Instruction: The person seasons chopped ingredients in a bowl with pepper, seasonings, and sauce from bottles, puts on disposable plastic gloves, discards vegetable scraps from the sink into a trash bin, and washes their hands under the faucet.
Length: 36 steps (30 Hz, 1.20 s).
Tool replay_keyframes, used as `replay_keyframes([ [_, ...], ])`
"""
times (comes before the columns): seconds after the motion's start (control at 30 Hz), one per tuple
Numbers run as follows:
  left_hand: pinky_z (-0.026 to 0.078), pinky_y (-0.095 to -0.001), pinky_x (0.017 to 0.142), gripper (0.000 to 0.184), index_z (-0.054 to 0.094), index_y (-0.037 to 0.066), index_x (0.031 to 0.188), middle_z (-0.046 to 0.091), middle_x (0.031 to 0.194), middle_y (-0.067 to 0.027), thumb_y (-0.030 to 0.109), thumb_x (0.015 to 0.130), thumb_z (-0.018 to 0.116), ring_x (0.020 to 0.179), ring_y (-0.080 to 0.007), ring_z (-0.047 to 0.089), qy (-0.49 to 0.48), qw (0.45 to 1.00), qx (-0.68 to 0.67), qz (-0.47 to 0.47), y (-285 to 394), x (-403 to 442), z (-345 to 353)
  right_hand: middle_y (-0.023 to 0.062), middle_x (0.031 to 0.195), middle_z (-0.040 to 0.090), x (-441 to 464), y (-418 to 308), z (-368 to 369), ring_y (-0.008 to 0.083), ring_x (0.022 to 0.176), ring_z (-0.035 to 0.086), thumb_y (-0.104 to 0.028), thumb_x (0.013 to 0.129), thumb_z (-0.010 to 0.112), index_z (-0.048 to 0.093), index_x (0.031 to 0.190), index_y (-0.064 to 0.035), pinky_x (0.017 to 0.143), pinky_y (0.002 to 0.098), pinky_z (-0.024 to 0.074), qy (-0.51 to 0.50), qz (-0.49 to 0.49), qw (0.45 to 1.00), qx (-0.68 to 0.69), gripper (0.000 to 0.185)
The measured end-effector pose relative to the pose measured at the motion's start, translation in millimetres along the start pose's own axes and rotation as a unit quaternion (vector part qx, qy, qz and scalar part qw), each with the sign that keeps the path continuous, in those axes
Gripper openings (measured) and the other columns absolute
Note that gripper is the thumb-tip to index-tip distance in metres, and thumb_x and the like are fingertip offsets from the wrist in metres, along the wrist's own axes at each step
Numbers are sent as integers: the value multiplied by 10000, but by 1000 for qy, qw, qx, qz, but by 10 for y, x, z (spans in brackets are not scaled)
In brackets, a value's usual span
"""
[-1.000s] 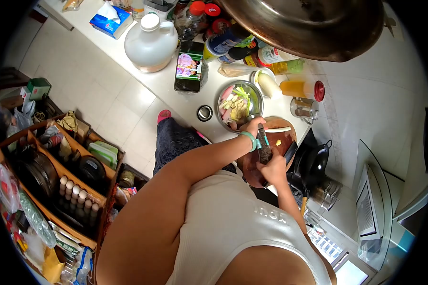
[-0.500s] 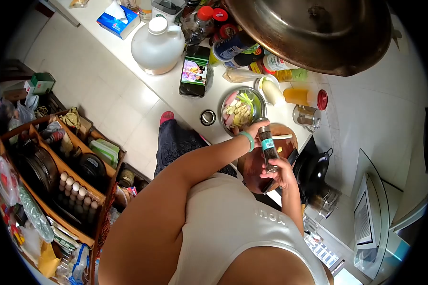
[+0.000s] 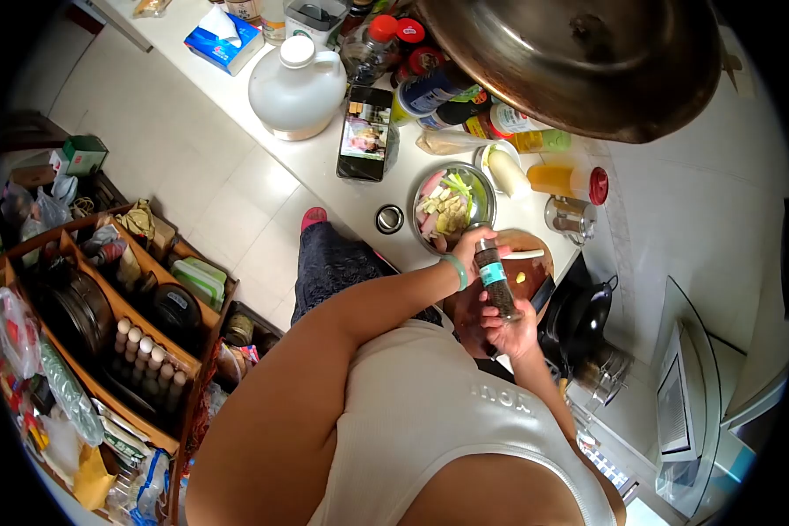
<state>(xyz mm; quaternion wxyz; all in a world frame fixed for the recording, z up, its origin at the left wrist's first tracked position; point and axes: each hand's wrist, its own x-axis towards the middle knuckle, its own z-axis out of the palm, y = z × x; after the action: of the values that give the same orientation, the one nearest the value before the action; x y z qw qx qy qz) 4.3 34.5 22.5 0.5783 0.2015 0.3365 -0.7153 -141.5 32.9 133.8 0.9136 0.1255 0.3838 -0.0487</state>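
Above the brown chopping board (image 3: pixel 467 317), both my hands share one teal-labelled jar (image 3: pixel 493 275): the left hand (image 3: pixel 468 251) closed round its far end, the right hand (image 3: pixel 513 332) curled round its near end, a two-ended hold that seems to steady it and leaves the label uncovered. Just beyond, the metal bowl (image 3: pixel 483 205) of cut food (image 3: pixel 444 210) stands within easy reach; farther left, the phone (image 3: pixel 365 136) faces up, presumably for viewing.

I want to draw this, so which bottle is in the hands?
The slim spice bottle with the teal label: the left hand and right hand hold it, while the other bottles are on the counter.
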Motion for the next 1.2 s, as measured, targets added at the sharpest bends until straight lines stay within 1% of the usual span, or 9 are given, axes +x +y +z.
replay_keyframes([
  [0.2, 530, -375, 665, 385, 519, 24, 986, 638, 943, -163, 285, 741, 662, 865, -261, 651, 19, 999, 17, 29, 4, 361, -32, 221, 1098, 565, 57, 2, 284, 350, 959, 600, -260, 822, 596, 400, 1281, 42, 794, 437, 557, 199, -202, 879, -384, 583],
  [0.3, 521, -345, 586, 328, 544, 28, 935, 608, 837, -115, 234, 720, 681, 771, -242, 654, 122, 987, -7, 108, -148, 444, -4, 252, 987, 633, 44, 77, 572, 332, 864, 657, -239, 686, 743, 442, 1235, 33, 779, 394, 522, 292, -249, 281, -879, 683],
  [0.57, 507, -397, 782, 298, 507, 37, 914, 612, 896, -134, 257, 748, 622, 881, -276, 655, -109, 994, -26, 15, 23, -3, 24, 111, 851, 510, 31, -43, -16, 242, 782, 569, -298, 789, 630, 414, 1186, 63, 695, 394, 555, -19, 19, 999, 38, 579],
  [0.7, 488, -428, 815, 384, 471, 30, 978, 629, 1086, -224, 317, 757, 599, 956, -308, 630, -56, 998, -16, 0, -2, 187, 133, 137, 918, 520, 51, 2, 204, 300, 833, 577, -415, 881, 538, 334, 1302, 75, 797, 491, 548, -23, -33, 999, 19, 678],
  [0.83, 505, -365, 609, 400, 495, 76, 1027, 649, 967, -189, 335, 748, 618, 744, -255, 621, 45, 999, 14, 20, -42, 203, 103, 172, 966, 627, -25, -83, 466, 307, 826, 655, -287, 847, 642, 488, 1184, 10, 757, 402, 551, 259, -276, 757, -532, 474],
  [0.97, 483, -330, 557, 324, 557, 93, 960, 588, 809, -87, 304, 733, 653, 795, -228, 654, 100, 994, 36, 20, -232, 384, 64, 219, 852, 659, 88, 315, 841, 318, 756, 668, -249, 653, 780, 517, 1140, 0, 688, 389, 515, 405, -157, 61, -899, 607],
  [1.1, 486, -356, 617, 361, 549, 84, 979, 618, 876, -114, 312, 722, 660, 794, -232, 646, 28, 994, 90, 54, -143, 80, 131, 200, 766, 658, 69, 118, 633, 355, 666, 649, -189, 696, 706, 577, 1020, 34, 655, 393, 529, 353, -136, 312, -872, 414],
  [1.13, 483, -360, 657, 394, 503, 78, 1010, 630, 951, -140, 307, 724, 649, 812, -239, 627, -4, 997, 77, -10, -98, 74, 66, 154, 725, 646, 67, -19, 499, 318, 616, 636, -127, 704, 681, 568, 1020, 57, 632, 378, 535, 308, -131, 695, -637, 383],
  [1.2, 480, -356, 665, 404, 479, 79, 1020, 632, 981, -148, 307, 727, 640, 838, -241, 617, -49, 998, 29, -35, -130, 81, -51, 163, 847, 604, 27, -46, 414, 269, 636, 593, -180, 756, 632, 547, 1020, 62, 550, 331, 498, 255, -90, 893, -359, 368],
])
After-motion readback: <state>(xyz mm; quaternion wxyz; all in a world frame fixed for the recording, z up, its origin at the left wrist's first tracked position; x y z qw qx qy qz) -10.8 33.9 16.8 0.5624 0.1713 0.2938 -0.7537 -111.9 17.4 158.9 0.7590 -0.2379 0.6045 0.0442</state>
